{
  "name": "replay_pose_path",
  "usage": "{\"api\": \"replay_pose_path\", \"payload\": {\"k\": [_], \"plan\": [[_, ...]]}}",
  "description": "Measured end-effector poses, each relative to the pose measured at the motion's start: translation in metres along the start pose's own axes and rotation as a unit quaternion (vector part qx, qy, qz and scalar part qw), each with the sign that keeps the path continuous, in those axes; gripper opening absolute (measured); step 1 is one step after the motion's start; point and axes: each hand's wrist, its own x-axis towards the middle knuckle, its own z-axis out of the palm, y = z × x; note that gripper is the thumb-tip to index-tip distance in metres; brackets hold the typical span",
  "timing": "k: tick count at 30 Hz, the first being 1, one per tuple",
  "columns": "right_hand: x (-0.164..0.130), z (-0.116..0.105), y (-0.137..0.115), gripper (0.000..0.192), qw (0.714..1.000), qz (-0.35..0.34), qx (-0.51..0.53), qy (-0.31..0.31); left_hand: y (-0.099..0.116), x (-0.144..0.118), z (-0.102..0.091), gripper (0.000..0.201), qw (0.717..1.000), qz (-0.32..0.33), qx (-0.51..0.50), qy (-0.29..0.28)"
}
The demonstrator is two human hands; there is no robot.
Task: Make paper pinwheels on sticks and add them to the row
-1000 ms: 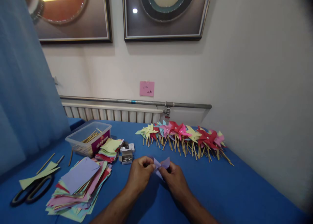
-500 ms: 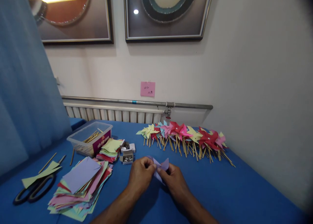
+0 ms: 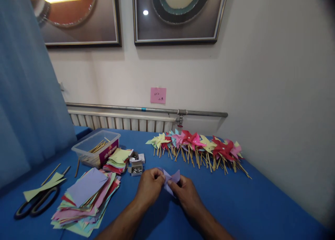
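Note:
A purple paper pinwheel (image 3: 175,177) with its corners folded inward is held between my two hands, above the blue table. My left hand (image 3: 151,184) pinches its left side between thumb and fingers. On the right side, my right hand (image 3: 186,193) presses with its thumb near the middle of the paper, fingers curled behind. The fingers partly hide the folds. Just beyond my left hand stand small open boxes of metal pushpins (image 3: 136,170). To the left lies a stack of coloured paper sheets (image 3: 87,189), a purple one on top.
Finished pinwheels on sticks (image 3: 196,142) lie in a row at the back right. A clear plastic tub (image 3: 86,148) of sticks, a smaller paper pile (image 3: 119,158) and black-handled scissors (image 3: 39,203) under green paper strips lie left. A radiator (image 3: 125,122) lines the wall.
Both hands have barely moved; the purple pinwheel has shifted very slightly left. Everything else on the table lies as before.

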Motion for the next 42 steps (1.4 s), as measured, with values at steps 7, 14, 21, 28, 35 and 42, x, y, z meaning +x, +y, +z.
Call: {"api": "replay_pose_path", "payload": {"k": [7,14,21,28,35,42], "plan": [[-0.001,0.000,-0.001,0.027,1.000,-0.001,0.004,-0.004,-0.002,0.000,0.001,0.018,0.998,0.004,0.050,0.025],[-0.001,0.001,0.000,0.033,1.000,0.004,0.014,-0.006,-0.001,-0.001,0.001,0.019,0.998,-0.008,0.053,0.019],[0.000,0.001,0.006,0.033,1.000,0.004,-0.001,0.004,-0.002,-0.001,0.003,0.018,0.999,-0.015,0.032,0.013],[0.003,0.003,0.009,0.032,1.000,0.011,-0.003,0.010,-0.007,0.000,0.006,0.019,1.000,-0.011,0.024,0.016],[0.011,-0.004,0.019,0.035,0.999,0.018,0.030,0.034,-0.001,0.000,0.002,0.019,0.999,0.007,0.005,0.033],[0.022,-0.009,0.037,0.049,0.991,0.056,0.120,0.038,0.005,0.003,-0.004,0.019,0.995,-0.008,-0.060,0.084]]}}
